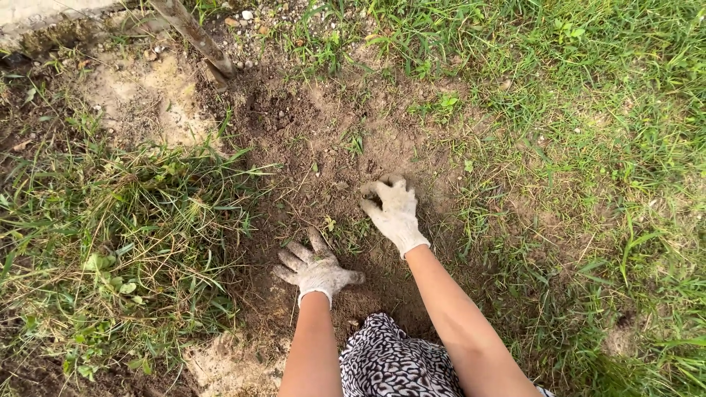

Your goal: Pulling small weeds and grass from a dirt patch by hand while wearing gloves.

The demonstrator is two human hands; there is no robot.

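across the ground below the camera, a wide patch of bare brown soil point(323, 147) is seen, ringed by green grass point(588, 110) on the right and by longer, partly dry grass point(110, 242) on the left. a paler sandy area point(158, 95) is set at the upper left of the soil, and a thin slanted wooden stem point(195, 33) is rooted at its top edge, with small pebbles scattered just beside it. at the bottom edge, a black-and-white patterned cloth point(390, 364) is seen between the two bare forearms. the left hand point(315, 268) (in a soiled pale work glove) is laid flat on the soil with its fingers spread apart, and nothing is held by it. the right hand point(393, 206), gloved alike, is pressed into the soil further up, its fingers curled down into the dirt; whether anything is clamped in them cannot be told. the hands are kept apart, not touching.
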